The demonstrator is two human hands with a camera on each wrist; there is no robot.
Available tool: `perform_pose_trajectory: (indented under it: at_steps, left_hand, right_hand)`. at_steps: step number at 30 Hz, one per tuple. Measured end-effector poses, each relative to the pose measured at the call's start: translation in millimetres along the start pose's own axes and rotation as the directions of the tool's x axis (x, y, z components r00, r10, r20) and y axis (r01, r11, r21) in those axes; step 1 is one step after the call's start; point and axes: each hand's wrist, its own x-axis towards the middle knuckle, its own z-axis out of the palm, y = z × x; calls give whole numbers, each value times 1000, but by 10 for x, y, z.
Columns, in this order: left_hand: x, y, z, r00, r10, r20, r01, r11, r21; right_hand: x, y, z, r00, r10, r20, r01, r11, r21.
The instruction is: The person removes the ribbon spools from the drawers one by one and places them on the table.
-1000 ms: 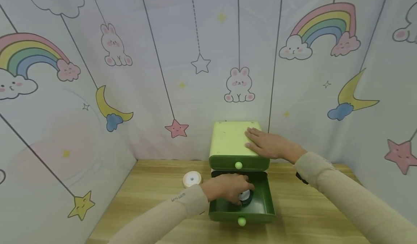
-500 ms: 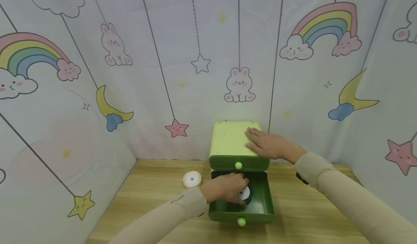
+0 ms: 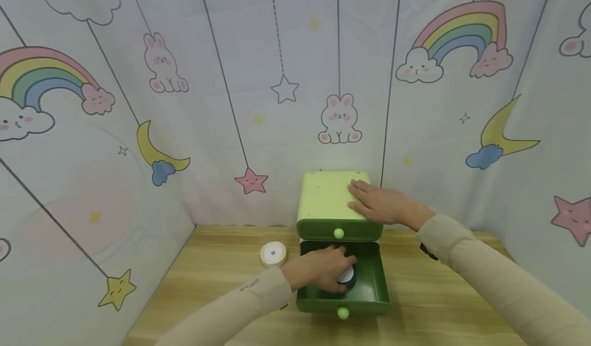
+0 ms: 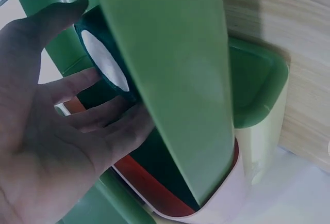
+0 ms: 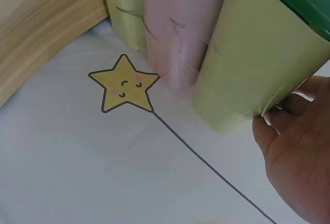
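A spool of dark green ribbon [image 3: 347,276] with a white face lies in the pulled-out green drawer [image 3: 380,284]. My left hand [image 3: 318,270] reaches in from the left and grips it. In the left wrist view, thumb and fingers curve round the spool [image 4: 105,61] on opposite sides. My right hand [image 3: 385,205] rests flat with straight fingers on the pale green top of the drawer unit [image 3: 325,194]. In the right wrist view, its fingertips touch the unit's pale green casing [image 5: 247,64]. The drawer's back corner is partly hidden by my left hand.
A second spool, cream-coloured with a white face [image 3: 273,253], lies on the wooden table [image 3: 212,279], left of the unit. The upper drawer [image 3: 318,230] is closed, with a round knob [image 3: 339,233]. A printed cloth [image 3: 208,104] stands close behind the unit.
My left hand shifts slightly on the dark green spool, with the fingertips a little differently spread. The spool stays inside the drawer, and my right hand keeps its place on the unit's top.
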Motion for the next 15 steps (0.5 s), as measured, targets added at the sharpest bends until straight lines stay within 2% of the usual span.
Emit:
perform_pose_trajectory:
  at_steps: [4,15]
  left_hand:
    - [-15,13,26,1000,-25,-10,25,1000,-16]
    - [-31,22,43,999,-47,-12,46,999,-25]
  right_hand:
    - [-1,13,5,1000,0,0,0,1000,-10]
    - [0,-2,7,1000,2,0,-2,1000,-10]
